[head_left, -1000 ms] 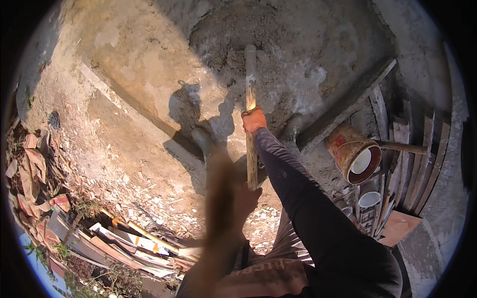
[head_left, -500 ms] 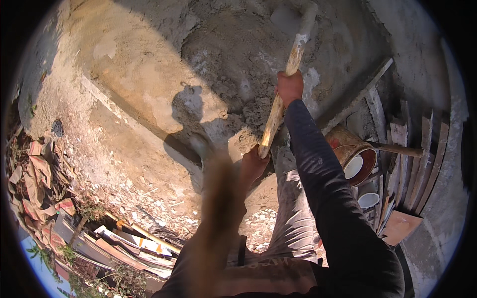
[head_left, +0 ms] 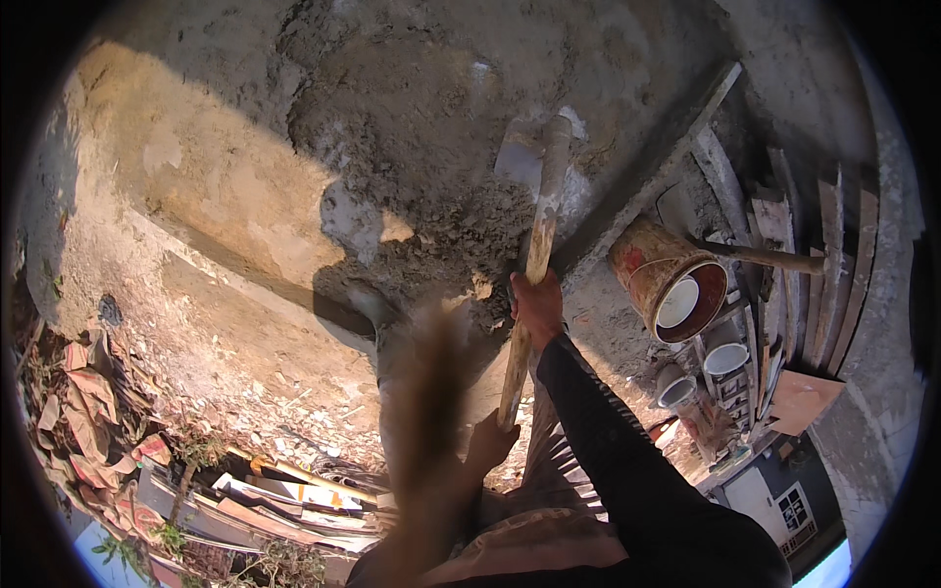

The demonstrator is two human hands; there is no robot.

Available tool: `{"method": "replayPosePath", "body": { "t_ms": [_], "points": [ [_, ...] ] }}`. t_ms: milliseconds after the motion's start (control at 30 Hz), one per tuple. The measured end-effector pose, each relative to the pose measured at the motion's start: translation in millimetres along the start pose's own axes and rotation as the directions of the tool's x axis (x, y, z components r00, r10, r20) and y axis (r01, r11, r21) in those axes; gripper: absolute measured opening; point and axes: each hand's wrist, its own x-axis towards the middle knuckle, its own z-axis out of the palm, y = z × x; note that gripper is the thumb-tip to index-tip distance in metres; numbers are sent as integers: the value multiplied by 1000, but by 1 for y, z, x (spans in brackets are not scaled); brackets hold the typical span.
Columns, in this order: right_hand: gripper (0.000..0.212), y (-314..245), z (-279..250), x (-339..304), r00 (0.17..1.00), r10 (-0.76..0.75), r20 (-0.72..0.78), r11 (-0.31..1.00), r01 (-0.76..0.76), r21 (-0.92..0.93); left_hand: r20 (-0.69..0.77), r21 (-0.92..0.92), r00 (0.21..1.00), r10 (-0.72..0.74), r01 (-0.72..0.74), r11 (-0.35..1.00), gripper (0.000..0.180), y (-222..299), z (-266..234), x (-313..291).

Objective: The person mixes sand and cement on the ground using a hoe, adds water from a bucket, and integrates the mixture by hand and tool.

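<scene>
A long wooden-handled hoe slants up from my body across the middle of the view. Its greyish blade rests at the far end against a patch of wet grey mortar mix. My right hand is closed around the middle of the handle. Lower down, near the handle's butt end, my left hand is wrapped round it too. A blurred brown shape close to the camera hides much of my left forearm.
To the right, a rusty bucket lies tipped, with smaller pails beside it. Boards lean beyond them. A low ledge edges the mortar on the right. Scrap wood and crumpled sacks lie at lower left.
Both hands and the hoe have come down toward my body. The blade is nearer and shows more clearly. The view has shifted, bringing more pails and a doorway in at the right.
</scene>
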Motion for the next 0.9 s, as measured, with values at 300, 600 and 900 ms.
{"method": "replayPosePath", "body": {
  "t_ms": [300,600,900],
  "points": [
    [21,-89,-29,262,987,-111,118,985,125,-119,482,-781,857,181,326,533,25,150,-42,208],
    [41,116,168,52,932,168,320,984,-179,4,276,-519,914,-299,403,754,25,-108,-124,22],
    [23,64,232,-152,824,109,556,974,-199,104,-338,-180,915,-220,167,969,45,-160,-115,-116]
  ]
}}
